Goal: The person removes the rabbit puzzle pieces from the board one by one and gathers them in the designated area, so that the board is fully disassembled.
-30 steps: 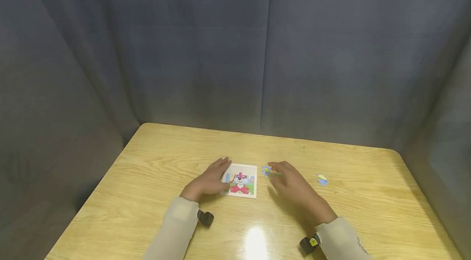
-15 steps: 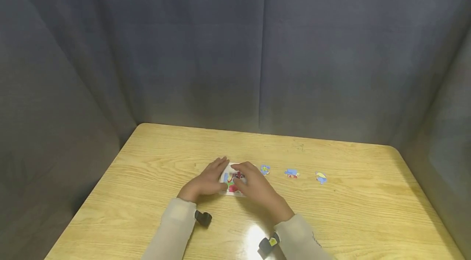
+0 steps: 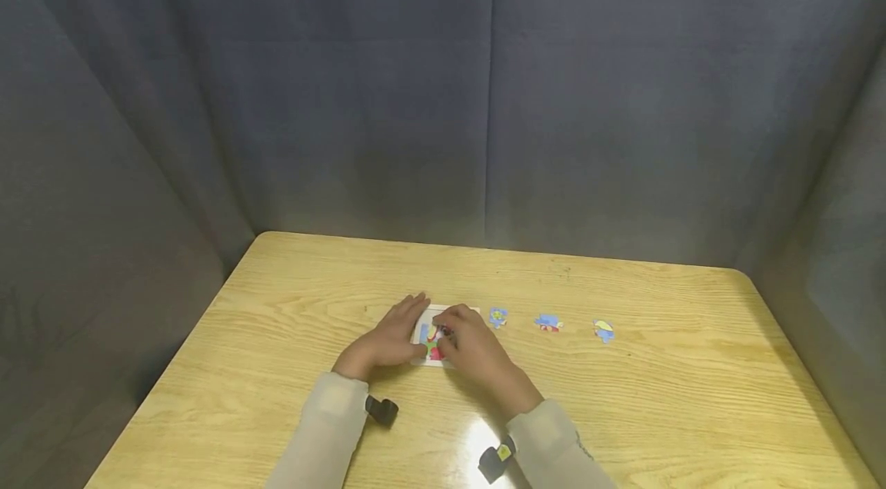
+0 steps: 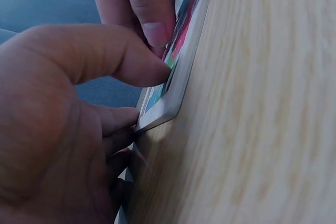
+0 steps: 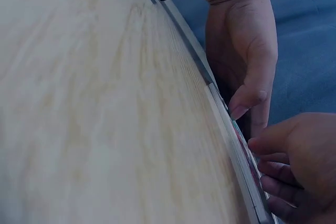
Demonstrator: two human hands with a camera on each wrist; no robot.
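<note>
A white-rimmed jigsaw tray (image 4: pixel 181 87) lies on the table, its cartoon animal picture (image 3: pixel 434 354) partly covered by the hands. My left hand (image 3: pixel 388 335) holds the tray's left side, thumb over the near corner and fingers along the outer edge. Over the picture, my right hand (image 3: pixel 477 350) has thumb and fingertips curled together on a puzzle piece; the fingers hide most of it. To the right lie three loose puzzle pieces: a blue one with a yellow flower (image 3: pixel 497 317), a blue one with red (image 3: pixel 548 322), and a blue one with yellow (image 3: pixel 604 330).
The wood-grain table (image 3: pixel 311 281) has rounded far corners. Dark grey curtains (image 3: pixel 374 128) stand behind it and along both sides. A black camera (image 3: pixel 382 410) sits on the left wrist and another (image 3: pixel 494 462) on the right.
My right hand has moved left from the loose pieces to the tray, uncovering the blue-and-red piece. Its fingers have since closed in on the picture. My left hand has stayed at the tray.
</note>
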